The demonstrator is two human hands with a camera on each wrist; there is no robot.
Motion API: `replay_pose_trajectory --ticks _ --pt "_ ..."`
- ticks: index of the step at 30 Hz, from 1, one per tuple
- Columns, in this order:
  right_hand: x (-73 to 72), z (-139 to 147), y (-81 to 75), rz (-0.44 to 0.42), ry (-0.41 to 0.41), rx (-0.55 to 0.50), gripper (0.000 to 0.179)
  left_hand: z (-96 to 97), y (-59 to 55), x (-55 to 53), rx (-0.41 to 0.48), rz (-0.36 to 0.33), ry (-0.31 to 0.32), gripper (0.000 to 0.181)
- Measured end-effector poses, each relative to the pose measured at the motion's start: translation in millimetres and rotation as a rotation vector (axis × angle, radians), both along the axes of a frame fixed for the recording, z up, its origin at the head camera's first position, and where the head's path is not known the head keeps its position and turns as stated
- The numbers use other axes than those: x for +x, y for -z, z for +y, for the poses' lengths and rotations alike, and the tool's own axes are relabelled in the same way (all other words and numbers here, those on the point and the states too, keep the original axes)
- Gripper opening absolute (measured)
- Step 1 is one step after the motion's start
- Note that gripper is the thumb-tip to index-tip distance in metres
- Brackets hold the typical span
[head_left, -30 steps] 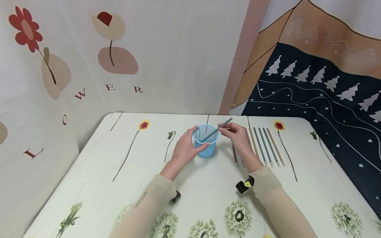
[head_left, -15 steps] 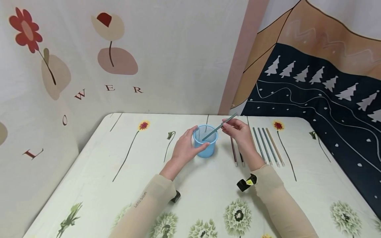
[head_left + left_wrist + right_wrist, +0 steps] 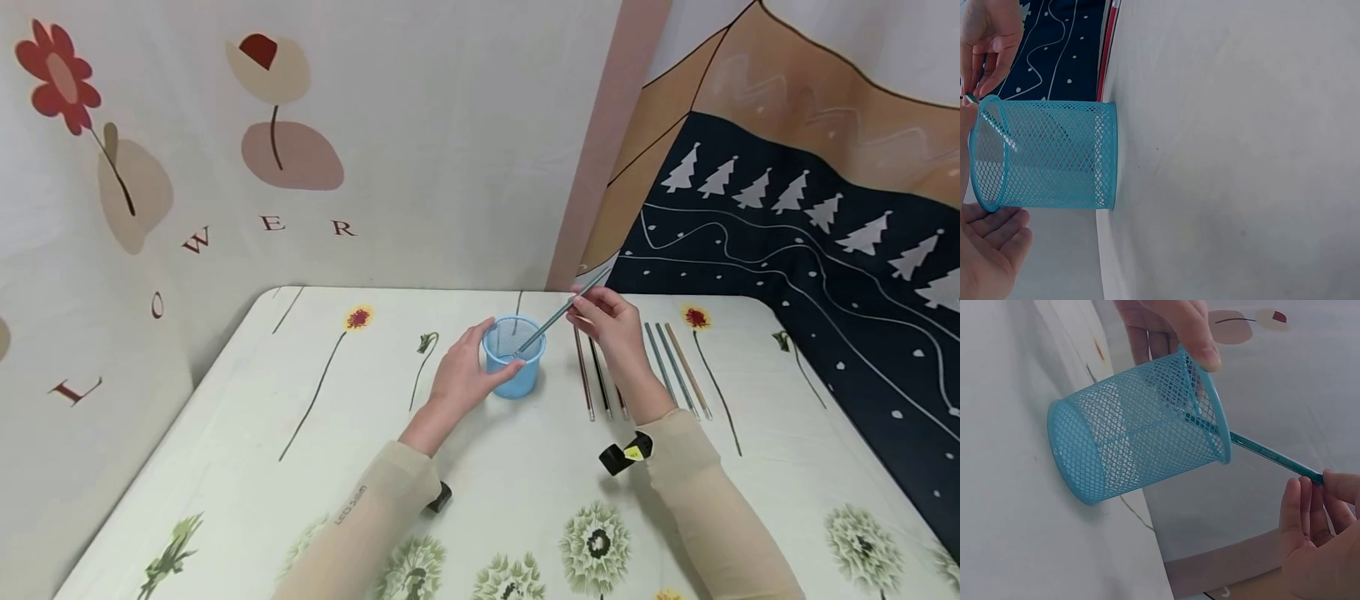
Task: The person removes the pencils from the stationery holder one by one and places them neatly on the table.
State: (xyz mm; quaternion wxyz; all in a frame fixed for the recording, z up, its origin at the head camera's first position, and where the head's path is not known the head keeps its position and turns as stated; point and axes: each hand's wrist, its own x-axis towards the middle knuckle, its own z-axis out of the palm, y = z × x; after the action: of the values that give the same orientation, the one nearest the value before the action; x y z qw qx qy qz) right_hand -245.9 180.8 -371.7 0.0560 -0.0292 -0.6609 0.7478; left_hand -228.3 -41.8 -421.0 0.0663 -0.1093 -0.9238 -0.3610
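A light blue mesh pencil cup point(image 3: 519, 382) stands upright on the table. My left hand point(image 3: 459, 373) holds it by the rim, thumb on the near side and fingers on the far left side. My right hand point(image 3: 613, 332) pinches a green pencil point(image 3: 553, 317) near its upper end, above and right of the cup. The pencil slants down to the left, and its lower end is inside the cup's mouth. In the right wrist view the pencil point(image 3: 1272, 456) crosses the rim, with the left thumb point(image 3: 1209, 357) on the rim above it.
Right of the cup lies a row of several pencils: dark and red ones point(image 3: 584, 375) on the left, green ones and a tan one point(image 3: 687, 371) on the right. My right forearm partly covers the row. A flower-print cloth point(image 3: 337, 483) covers the table, with patterned curtains behind.
My right hand has moved up and to the right, drawing the green pencil higher, so less of it lies within the cup. The left hand and cup stay put.
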Motion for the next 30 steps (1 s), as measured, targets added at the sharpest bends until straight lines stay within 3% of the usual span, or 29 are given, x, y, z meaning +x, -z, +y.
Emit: replay_pose_trajectory --ticks 12,21,30 --pt "-1.5 8.4 -13.9 0.072 0.011 -0.166 0.012 -1.6 1.3 1.5 0.0 0.025 0.013 0.085" --pt "-0.1 19.6 -20.8 0.091 -0.005 -0.124 0.026 -1.1 2.2 2.3 0.001 0.021 0.01 0.085" --pt "4.2 38.5 -30.4 0.112 -0.01 -0.119 0.016 -0.9 0.2 2.5 -0.01 0.016 0.012 0.086"
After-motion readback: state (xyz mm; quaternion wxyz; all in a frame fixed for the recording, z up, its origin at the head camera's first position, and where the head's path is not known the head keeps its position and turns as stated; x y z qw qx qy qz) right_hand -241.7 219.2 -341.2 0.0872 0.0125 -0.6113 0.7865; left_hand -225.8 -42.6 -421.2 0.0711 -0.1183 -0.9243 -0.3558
